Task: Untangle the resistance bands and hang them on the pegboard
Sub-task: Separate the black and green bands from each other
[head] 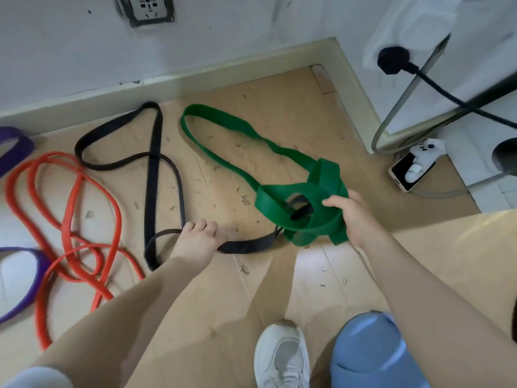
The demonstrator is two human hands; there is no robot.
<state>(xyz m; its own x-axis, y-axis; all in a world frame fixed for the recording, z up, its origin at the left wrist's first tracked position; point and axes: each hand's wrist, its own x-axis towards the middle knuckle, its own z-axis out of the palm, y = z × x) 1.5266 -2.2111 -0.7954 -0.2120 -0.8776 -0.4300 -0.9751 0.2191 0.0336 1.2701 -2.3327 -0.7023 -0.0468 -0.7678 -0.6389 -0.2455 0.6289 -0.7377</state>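
Four resistance bands lie on the cardboard floor covering [223,289]. No brand, label or writing can be read on any of them. The right hand [352,217] curls around the knotted end of the green band [293,191], whose long loop stretches toward the baseboard [167,82]. The left hand [195,242], fingers curled, grips the black band [154,152] where it runs into the green knot. An orange band [70,219] and a purple band [30,281] lie apart at the left.
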